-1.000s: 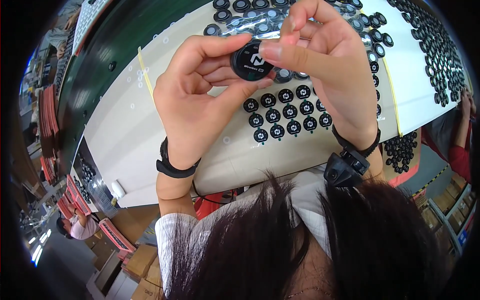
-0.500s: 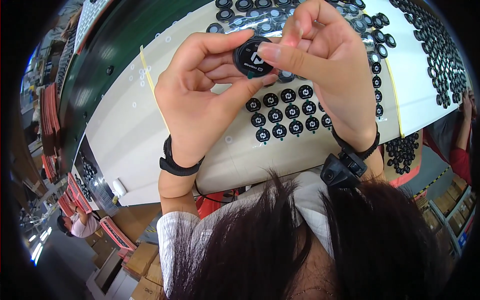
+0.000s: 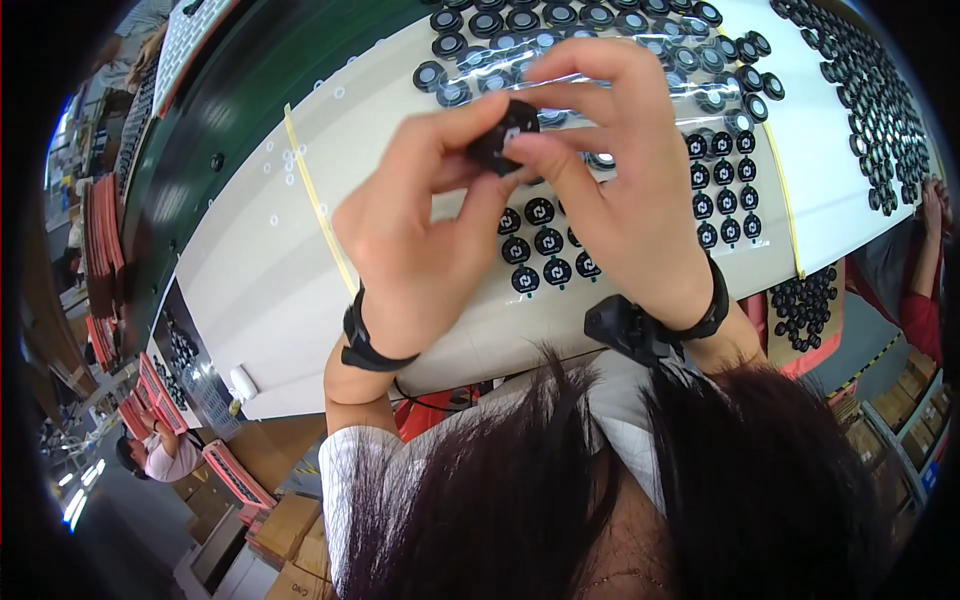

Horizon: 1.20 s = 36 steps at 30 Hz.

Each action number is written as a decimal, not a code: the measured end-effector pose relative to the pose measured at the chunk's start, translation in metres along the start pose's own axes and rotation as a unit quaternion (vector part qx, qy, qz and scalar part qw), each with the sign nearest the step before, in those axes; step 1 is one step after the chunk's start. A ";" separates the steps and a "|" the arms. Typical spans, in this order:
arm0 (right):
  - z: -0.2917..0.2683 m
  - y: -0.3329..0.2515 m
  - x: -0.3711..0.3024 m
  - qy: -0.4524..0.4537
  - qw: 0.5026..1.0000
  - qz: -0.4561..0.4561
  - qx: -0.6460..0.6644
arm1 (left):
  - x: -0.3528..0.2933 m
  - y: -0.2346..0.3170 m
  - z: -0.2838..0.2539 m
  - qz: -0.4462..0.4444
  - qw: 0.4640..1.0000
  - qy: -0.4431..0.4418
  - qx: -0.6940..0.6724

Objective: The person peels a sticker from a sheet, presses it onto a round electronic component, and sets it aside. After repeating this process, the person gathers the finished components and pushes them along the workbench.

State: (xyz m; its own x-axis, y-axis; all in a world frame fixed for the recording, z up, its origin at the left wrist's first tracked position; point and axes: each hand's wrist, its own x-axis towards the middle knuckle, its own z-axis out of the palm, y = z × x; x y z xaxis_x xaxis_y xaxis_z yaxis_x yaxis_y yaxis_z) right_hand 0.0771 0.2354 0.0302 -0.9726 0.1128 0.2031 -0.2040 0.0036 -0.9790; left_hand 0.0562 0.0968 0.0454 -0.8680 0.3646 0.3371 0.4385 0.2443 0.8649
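Above the table, a round black disc-shaped device with a white mark on its face is held tilted, slightly blurred. My left hand pinches its left side between thumb and fingers. My right hand has its thumb pressed on the disc's face and fingers by its upper right edge. Below the hands lies a clear sheet of round black stickers with small green tabs, partly hidden by my right hand. Another group of these stickers shows to the right of my right wrist.
Many black discs with pale centres stand in rows behind my hands, some under clear film. More discs cover the white table at right. Yellow tape strips cross the surface. A co-worker's hand is at the far right.
Both hands have come slightly nearer to me, and the disc has tilted so its face is seen more edge-on. My right fingers have moved down toward the disc.
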 end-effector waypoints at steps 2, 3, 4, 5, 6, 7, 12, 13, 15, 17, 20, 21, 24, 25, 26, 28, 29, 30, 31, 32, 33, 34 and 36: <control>-0.001 -0.004 0.003 0.036 0.994 -0.072 -0.076 | -0.005 0.003 0.000 0.043 0.993 -0.029 0.103; -0.002 -0.004 0.003 0.056 0.986 -0.105 -0.115 | -0.002 0.000 0.000 0.046 0.994 -0.031 0.099; -0.008 0.001 0.006 0.059 0.985 -0.105 -0.120 | 0.005 -0.007 -0.002 0.011 0.995 -0.063 0.079; -0.023 0.010 0.009 0.036 0.982 -0.102 -0.152 | 0.014 -0.014 -0.005 -0.024 0.993 -0.095 0.058; -0.039 0.019 0.013 0.009 0.978 -0.102 -0.181 | 0.023 -0.021 -0.010 -0.058 0.990 -0.123 0.040; -0.053 0.024 0.015 -0.017 0.972 -0.101 -0.211 | 0.038 -0.043 -0.019 -0.049 0.995 -0.084 0.031; -0.087 0.035 0.016 -0.099 0.966 -0.040 -0.233 | 0.092 -0.189 -0.117 -0.061 0.930 0.020 0.363; -0.086 0.039 0.016 -0.122 0.967 -0.012 -0.222 | 0.089 -0.206 -0.127 -0.062 0.929 0.021 0.364; -0.087 0.045 0.016 -0.141 0.967 0.019 -0.212 | 0.086 -0.223 -0.132 -0.029 0.842 0.022 0.537; -0.090 0.050 0.018 -0.157 0.959 0.054 -0.231 | 0.088 -0.222 -0.125 0.025 0.828 0.013 0.560; -0.097 0.059 0.015 -0.161 0.955 0.080 -0.234 | 0.081 -0.133 -0.055 0.099 0.930 -0.103 0.340; -0.099 0.061 0.015 -0.162 0.957 0.079 -0.228 | 0.071 -0.112 -0.031 0.095 0.939 -0.146 0.297; -0.099 0.063 0.016 -0.172 0.959 0.069 -0.212 | 0.045 -0.072 0.023 0.150 0.916 -0.266 0.259; -0.099 0.063 0.016 -0.177 0.960 0.066 -0.207 | 0.034 -0.070 0.037 0.175 0.892 -0.270 0.318; -0.099 0.063 0.015 -0.183 0.960 0.062 -0.202 | 0.025 -0.074 0.047 0.198 0.863 -0.273 0.376; -0.101 0.057 0.014 -0.190 0.958 0.061 -0.205 | 0.023 -0.077 0.051 0.194 0.872 -0.262 0.365; -0.101 0.053 0.015 -0.197 0.956 0.062 -0.210 | 0.023 -0.079 0.052 0.191 0.882 -0.251 0.351; -0.101 0.050 0.015 -0.203 0.953 0.062 -0.216 | 0.023 -0.080 0.052 0.188 0.891 -0.240 0.337; -0.101 0.049 0.015 -0.203 0.954 0.059 -0.214 | 0.022 -0.080 0.052 0.189 0.890 -0.239 0.340; -0.100 0.048 0.015 -0.222 0.950 0.070 -0.209 | 0.021 -0.079 0.052 0.189 0.887 -0.243 0.345; -0.101 0.046 0.015 -0.241 0.945 0.081 -0.206 | 0.019 -0.079 0.052 0.189 0.884 -0.246 0.350; -0.101 0.045 0.015 -0.260 0.940 0.092 -0.202 | 0.018 -0.079 0.053 0.190 0.881 -0.249 0.354; -0.098 0.041 0.013 -0.282 0.938 0.102 -0.175 | 0.016 -0.080 0.054 0.192 0.879 -0.244 0.361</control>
State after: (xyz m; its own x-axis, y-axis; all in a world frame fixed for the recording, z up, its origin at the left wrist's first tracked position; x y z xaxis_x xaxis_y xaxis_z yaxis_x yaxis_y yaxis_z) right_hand 0.0671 0.3349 -0.0092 -0.9113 -0.3975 -0.1072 -0.0549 0.3753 -0.9253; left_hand 0.0195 0.1314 -0.0382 -0.4973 0.8442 0.2000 0.8642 0.4616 0.2004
